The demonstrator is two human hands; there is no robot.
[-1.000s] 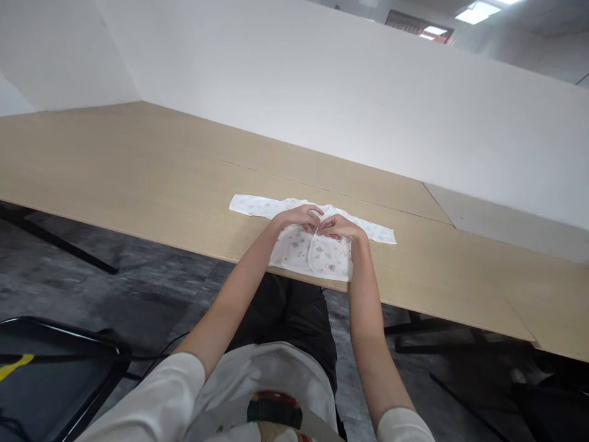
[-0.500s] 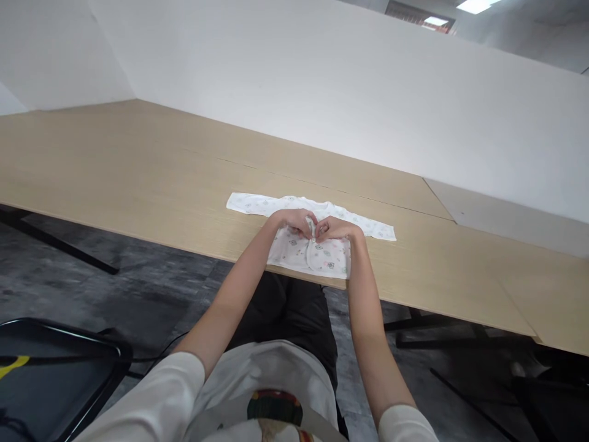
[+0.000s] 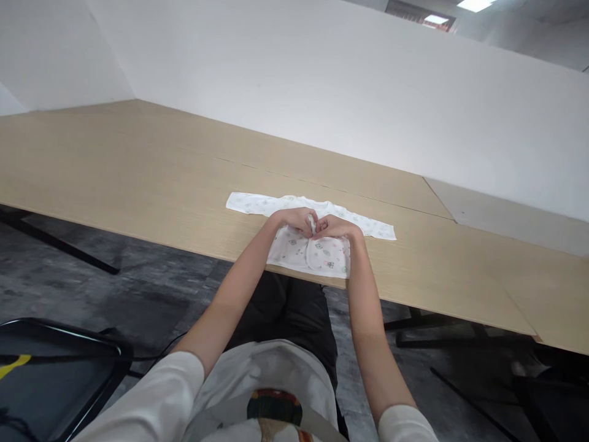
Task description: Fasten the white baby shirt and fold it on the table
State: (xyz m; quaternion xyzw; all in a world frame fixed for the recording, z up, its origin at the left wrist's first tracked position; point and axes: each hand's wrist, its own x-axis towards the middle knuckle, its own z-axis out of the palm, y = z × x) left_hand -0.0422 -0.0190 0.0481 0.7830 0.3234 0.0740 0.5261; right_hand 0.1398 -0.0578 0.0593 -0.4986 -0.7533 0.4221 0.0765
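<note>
A small white baby shirt [image 3: 294, 255] with a tiny printed pattern lies spread on the table, its two sleeves stretched out left and right. Its front opening runs down the middle, and the lower hem rests by the table's near edge. My left hand [image 3: 298, 220] pinches the cloth at the front opening, fingers bent. Close against it, my right hand [image 3: 332, 227] grips the same front edge with curled fingers. Between the fingertips the cloth is bunched up a little; any fastener there is too small to make out.
The light wood table [image 3: 138, 166] runs wide across the view, backed by a white partition [image 3: 285, 80]. A black chair [image 3: 59, 380] stands at lower left. Dark table legs [image 3: 460, 337] show under the right side, above a grey floor [image 3: 151, 276].
Both hands stay at the same spot on the shirt's front. Only the fingers have shifted slightly, with the fingertips a little closer together.
</note>
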